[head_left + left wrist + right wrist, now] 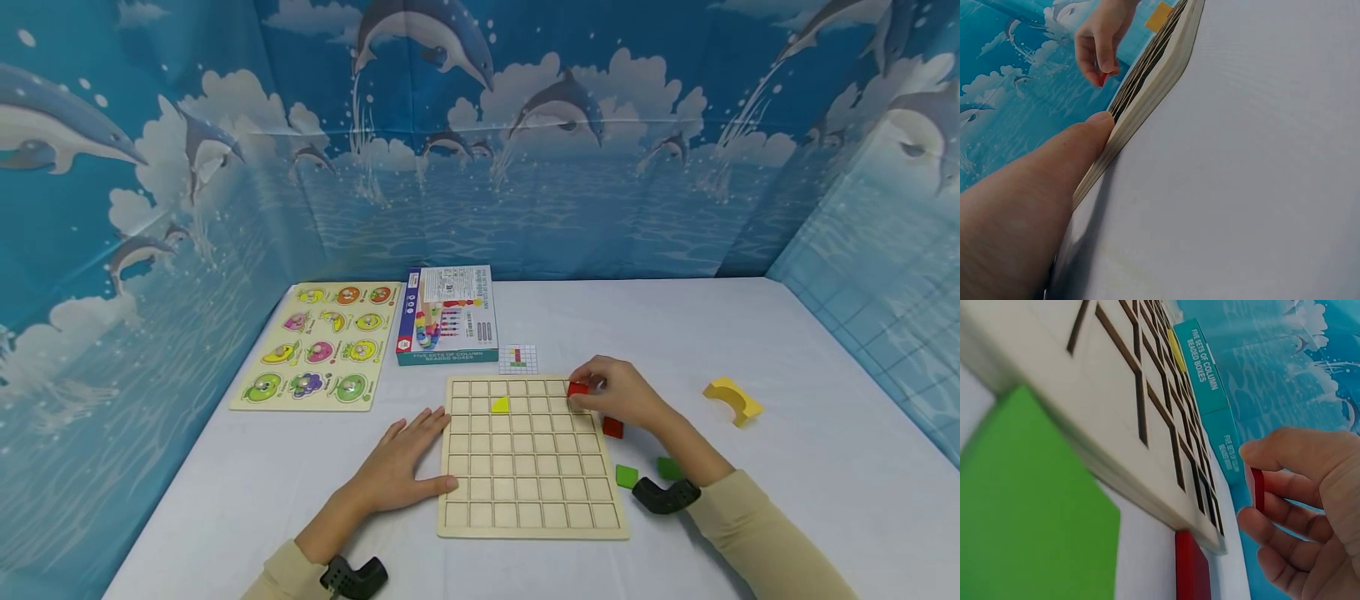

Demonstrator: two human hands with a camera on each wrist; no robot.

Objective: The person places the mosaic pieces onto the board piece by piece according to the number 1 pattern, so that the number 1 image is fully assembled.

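Note:
A wooden grid board lies on the white table, with a yellow piece in one of its upper cells. My right hand pinches a red piece over the board's top right corner; the right wrist view shows the red piece between thumb and fingers. My left hand lies flat on the table, its thumb against the board's left edge. Another red piece and two green pieces lie just right of the board.
A fruit peg puzzle and a teal box sit at the back left. A small pattern card lies behind the board. A yellow arch block stands at the right. Blue dolphin backdrop walls surround the table.

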